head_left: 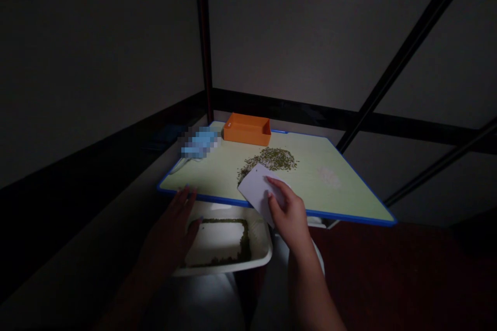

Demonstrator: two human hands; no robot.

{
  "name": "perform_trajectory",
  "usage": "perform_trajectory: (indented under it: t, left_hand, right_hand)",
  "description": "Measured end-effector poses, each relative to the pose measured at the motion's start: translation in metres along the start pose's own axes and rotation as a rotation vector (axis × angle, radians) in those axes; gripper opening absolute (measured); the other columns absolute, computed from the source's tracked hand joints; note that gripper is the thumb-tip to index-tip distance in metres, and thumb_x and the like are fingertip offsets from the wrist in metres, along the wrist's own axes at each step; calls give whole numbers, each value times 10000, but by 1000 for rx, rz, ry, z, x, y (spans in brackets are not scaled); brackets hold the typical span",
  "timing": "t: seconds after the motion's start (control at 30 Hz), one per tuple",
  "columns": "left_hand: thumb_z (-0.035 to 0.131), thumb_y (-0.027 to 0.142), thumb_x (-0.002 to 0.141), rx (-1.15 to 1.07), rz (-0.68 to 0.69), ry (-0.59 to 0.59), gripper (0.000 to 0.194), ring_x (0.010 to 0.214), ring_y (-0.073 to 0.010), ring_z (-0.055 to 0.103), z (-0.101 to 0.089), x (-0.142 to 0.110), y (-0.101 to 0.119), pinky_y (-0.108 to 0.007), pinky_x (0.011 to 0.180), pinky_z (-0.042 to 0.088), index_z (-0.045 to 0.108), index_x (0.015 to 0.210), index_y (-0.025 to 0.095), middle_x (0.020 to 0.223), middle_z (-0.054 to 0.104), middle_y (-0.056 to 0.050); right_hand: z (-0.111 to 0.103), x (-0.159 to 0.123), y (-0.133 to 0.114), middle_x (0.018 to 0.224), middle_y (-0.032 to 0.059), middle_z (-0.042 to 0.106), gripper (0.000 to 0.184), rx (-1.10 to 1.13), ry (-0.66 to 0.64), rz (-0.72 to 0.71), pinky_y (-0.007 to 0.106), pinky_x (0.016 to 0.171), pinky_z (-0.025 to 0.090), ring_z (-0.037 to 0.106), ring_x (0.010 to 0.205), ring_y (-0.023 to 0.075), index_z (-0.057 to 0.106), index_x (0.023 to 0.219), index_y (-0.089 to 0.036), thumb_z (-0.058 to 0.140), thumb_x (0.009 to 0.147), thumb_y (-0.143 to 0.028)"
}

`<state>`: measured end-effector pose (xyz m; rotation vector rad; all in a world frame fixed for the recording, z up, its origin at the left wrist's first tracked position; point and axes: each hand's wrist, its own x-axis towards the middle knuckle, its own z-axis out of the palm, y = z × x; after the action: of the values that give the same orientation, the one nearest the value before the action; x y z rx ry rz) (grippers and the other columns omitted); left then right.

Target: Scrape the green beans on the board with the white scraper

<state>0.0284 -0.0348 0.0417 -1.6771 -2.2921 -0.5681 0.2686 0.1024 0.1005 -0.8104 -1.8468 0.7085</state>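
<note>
My right hand (289, 212) grips a white card (259, 191) between thumb and fingers, low over the front edge of the board. At the card's far edge lies a loose pile of small green and brown seeds or dried bits (276, 159), partly hidden by the card. My left hand (176, 227) has its fingers stretched out, near the board's front left edge and the rim of a white tub (260, 248). Inside the tub, more of the green bits line the edges of its floor. Whether the left hand touches the tub or board I cannot tell.
The pale green board (330, 201) has a blue rim. An orange open box (247, 137) stands at its back, with a blurred blue item (200, 142) to the left. A pale smudge marks the right side. Dark-framed walls (279, 26) enclose the far sides.
</note>
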Motion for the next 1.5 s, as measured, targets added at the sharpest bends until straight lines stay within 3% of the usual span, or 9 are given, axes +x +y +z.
perform_trajectory:
  t: [0.47, 0.87, 1.3, 1.5]
  left_hand:
    - [380, 446, 898, -13, -4, -4, 634, 1457, -265, 315, 3, 0, -2, -438, 1143, 389, 337, 1470, 175, 1570, 350, -117]
    - [384, 445, 898, -17, -3, 11, 646, 1465, -272, 297, 5, -1, -3, -459, 1142, 390, 292, 1490, 203, 1585, 321, -102]
    - [382, 451, 893, -24, 4, 17, 650, 1466, -272, 301, 9, -1, -6, -462, 1150, 380, 307, 1485, 193, 1584, 329, -100]
    - [362, 452, 903, -19, -3, 13, 642, 1462, -278, 309, 8, -1, -4, -462, 1145, 382, 313, 1481, 178, 1577, 341, -113]
  right_hand:
    - [-13, 6, 18, 1175, 104, 730, 328, 0, 99, 37, 409, 973, 520, 678, 1097, 251, 692, 1146, -198, 567, 846, -240]
    - [2, 1, 9, 1178, 75, 732, 346, 40, 6, 16, 355, 936, 535, 681, 1092, 233, 675, 1185, -216, 544, 865, -218]
    - [-11, 8, 22, 1170, 98, 733, 328, 11, 97, 37, 402, 964, 520, 680, 1091, 252, 699, 1140, -204, 573, 840, -247]
    - [-6, 7, 19, 1178, 97, 729, 336, 68, 56, 34, 383, 958, 526, 675, 1099, 237, 688, 1161, -197, 563, 853, -246]
